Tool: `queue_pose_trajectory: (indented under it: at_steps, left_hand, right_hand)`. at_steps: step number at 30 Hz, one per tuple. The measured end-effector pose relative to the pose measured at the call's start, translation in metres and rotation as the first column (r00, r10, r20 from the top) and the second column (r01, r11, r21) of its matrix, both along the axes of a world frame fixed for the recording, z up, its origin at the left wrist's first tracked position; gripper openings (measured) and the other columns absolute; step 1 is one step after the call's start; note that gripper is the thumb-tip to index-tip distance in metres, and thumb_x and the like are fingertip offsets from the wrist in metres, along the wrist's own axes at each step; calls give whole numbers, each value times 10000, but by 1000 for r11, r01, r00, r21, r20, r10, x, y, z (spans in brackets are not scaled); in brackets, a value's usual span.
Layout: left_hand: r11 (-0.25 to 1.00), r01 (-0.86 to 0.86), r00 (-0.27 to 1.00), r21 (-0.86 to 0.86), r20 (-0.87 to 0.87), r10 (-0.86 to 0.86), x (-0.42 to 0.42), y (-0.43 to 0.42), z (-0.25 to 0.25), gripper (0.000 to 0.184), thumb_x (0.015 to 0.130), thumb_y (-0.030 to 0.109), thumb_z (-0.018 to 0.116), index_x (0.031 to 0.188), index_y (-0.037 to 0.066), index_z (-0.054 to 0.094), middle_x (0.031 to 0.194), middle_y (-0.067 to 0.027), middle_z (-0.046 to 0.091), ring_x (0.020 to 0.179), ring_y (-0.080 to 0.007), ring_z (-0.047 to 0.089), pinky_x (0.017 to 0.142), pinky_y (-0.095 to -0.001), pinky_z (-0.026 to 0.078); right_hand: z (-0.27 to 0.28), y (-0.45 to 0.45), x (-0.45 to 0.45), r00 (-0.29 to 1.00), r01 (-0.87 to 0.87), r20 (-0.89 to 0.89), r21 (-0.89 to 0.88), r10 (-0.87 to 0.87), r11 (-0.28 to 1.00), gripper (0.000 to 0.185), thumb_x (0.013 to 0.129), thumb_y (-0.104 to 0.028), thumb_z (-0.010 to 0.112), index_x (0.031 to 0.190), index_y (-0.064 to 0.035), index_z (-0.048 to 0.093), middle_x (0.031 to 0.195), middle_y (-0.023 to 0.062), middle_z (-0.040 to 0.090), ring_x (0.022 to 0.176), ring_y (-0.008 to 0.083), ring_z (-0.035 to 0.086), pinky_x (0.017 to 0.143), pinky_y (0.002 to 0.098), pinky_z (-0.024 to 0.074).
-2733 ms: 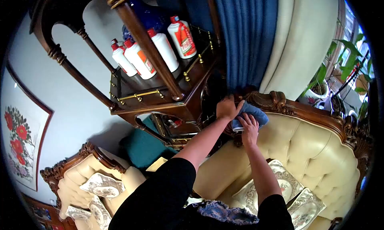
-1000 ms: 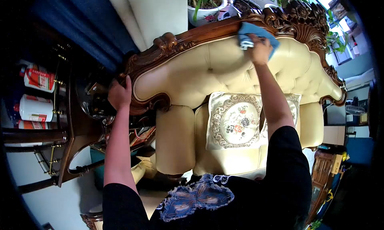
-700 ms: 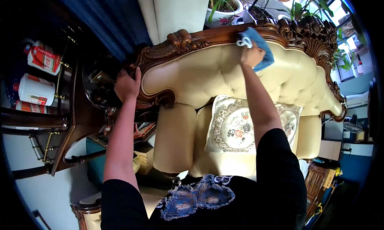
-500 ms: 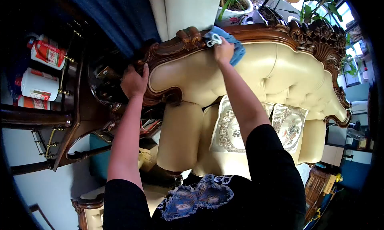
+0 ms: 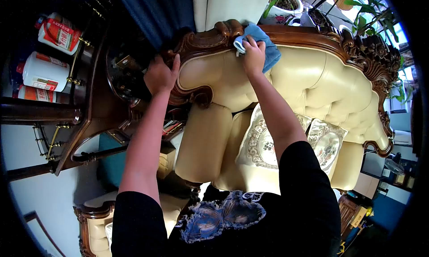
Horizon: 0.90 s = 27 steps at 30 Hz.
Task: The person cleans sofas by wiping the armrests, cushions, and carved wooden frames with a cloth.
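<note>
My right hand [image 5: 254, 57] grips a blue cloth [image 5: 269, 45] and presses it against the carved wooden top rail [image 5: 297, 35] of a cream tufted leather sofa [image 5: 308, 71]. The cloth is bunched, with a pale folded edge near my thumb, and it drapes onto the leather. At the left end of the backrest, my left hand [image 5: 161, 75] rests on the carved frame [image 5: 192, 47]. Its thumb points up, apart from the other fingers, which wrap out of sight behind the wood. Two patterned cushions [image 5: 259, 141] lean on the sofa below my right arm.
A dark wooden shelf unit [image 5: 89, 109] stands close on the left, holding several white and red containers [image 5: 44, 71]. Behind the sofa are a blue curtain [image 5: 152, 16] and potted plants [image 5: 286, 4]. Another cream sofa [image 5: 96, 230] sits at lower left.
The view has shifted, so the sofa and shelf sit differently in frame. The cloth is spread flatter under my right hand, still near the same carved knob. My left hand stays on the frame.
</note>
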<state>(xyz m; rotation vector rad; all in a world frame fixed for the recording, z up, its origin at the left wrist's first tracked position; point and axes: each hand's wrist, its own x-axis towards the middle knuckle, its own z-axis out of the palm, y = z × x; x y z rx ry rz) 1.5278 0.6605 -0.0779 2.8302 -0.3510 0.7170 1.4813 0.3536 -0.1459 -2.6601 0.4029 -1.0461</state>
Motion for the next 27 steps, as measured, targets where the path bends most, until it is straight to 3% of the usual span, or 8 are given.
queue_pose_trajectory:
  at_steps: [4,10,13,15,19,21,22,27]
  left_hand:
    - [1000,-14,1000,8,-10,14,-1,-1,1,743,925,696,436,1038,-6,649,802,-207,686,722,-363,681,588,-469,546]
    - [1000,-17,999,25,-49,18,0,-1,2,780,914,716,431,1075,-17,642,873,-214,692,766,-368,683,617,-477,555]
    - [998,-58,996,0,-63,58,-4,-5,6,621,884,645,548,978,34,610,892,-177,673,785,-368,682,628,-467,558]
    - [999,-49,998,2,-45,49,-2,-4,6,612,889,636,546,979,34,611,898,-174,674,784,-367,682,627,-468,558]
    - [999,-34,999,-2,-12,34,-2,-3,4,587,901,611,548,976,32,610,905,-165,672,778,-362,679,618,-467,553]
    - [1000,-26,999,-5,-29,25,0,-3,3,583,901,606,553,974,31,611,905,-165,670,777,-362,679,613,-465,553]
    - [1000,-20,998,-5,-54,19,-1,-2,2,579,901,601,557,973,29,612,905,-166,669,776,-362,678,609,-462,552]
    - [999,-36,997,21,-74,37,-2,-1,1,577,903,592,564,929,17,617,857,-173,671,752,-351,680,600,-451,552]
  right_hand:
    - [3,4,0,986,54,-145,-162,-78,985,270,818,-179,598,1056,-198,724,1266,2,640,1095,303,532,807,429,478]
    - [14,28,-1,945,51,-308,-196,-111,979,330,834,-149,586,1147,-148,691,1263,9,649,1129,298,530,816,426,480]
    - [-13,36,3,993,79,-68,-184,-93,980,355,835,-133,579,1175,-106,677,1220,23,674,1072,299,558,817,409,485]
    - [-17,38,-5,994,67,-74,-180,-81,981,381,817,-118,603,1191,-88,669,1168,37,696,996,298,577,838,376,484]
    - [-18,43,-27,981,-162,-101,46,166,986,369,824,-85,627,1189,-85,682,1101,112,691,953,303,573,895,343,467]
    - [-24,50,-29,964,-227,-46,369,262,901,395,807,-47,639,1194,-104,698,1025,160,676,952,319,570,902,355,465]
    - [8,59,-35,964,-109,-148,535,221,838,450,767,-4,674,1201,-120,704,972,170,636,950,330,564,901,362,464]
    - [54,63,-14,981,-180,159,538,110,824,510,755,4,662,1255,-95,651,1029,157,635,1007,328,566,920,375,453]
